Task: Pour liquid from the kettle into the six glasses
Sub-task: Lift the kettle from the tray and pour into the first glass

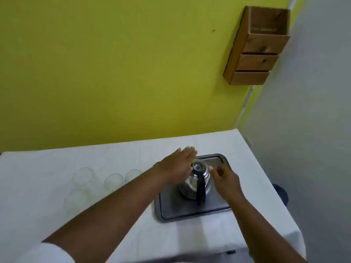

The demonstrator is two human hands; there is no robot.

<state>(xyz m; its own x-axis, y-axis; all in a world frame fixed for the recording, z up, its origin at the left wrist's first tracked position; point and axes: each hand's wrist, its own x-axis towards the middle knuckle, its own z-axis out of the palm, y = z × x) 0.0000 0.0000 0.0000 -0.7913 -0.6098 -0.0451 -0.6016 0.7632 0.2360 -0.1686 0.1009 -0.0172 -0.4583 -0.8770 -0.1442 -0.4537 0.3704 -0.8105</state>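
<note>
Both forearms are seen reaching forward from the near edge of the white-covered bench [57,215], a white sleeve [47,251] showing at the left elbow. Left hand [176,166] is held flat over the left shoulder of the kettle [193,186], fingers [187,151] straight and together, gripping nothing; contact with the metal cannot be told. Right hand [226,179] is placed just beside the kettle's right side, fingers loosely curled and slightly apart, nothing clamped. Steel kettle stands upright on a grey tray [190,215], black handle [201,190] turned toward the camera. Clear glasses [114,182] are grouped on the bench left of the tray; four are made out, blurred. Wooden wall box [256,50] is mounted on the yellow wall [95,63].
</note>
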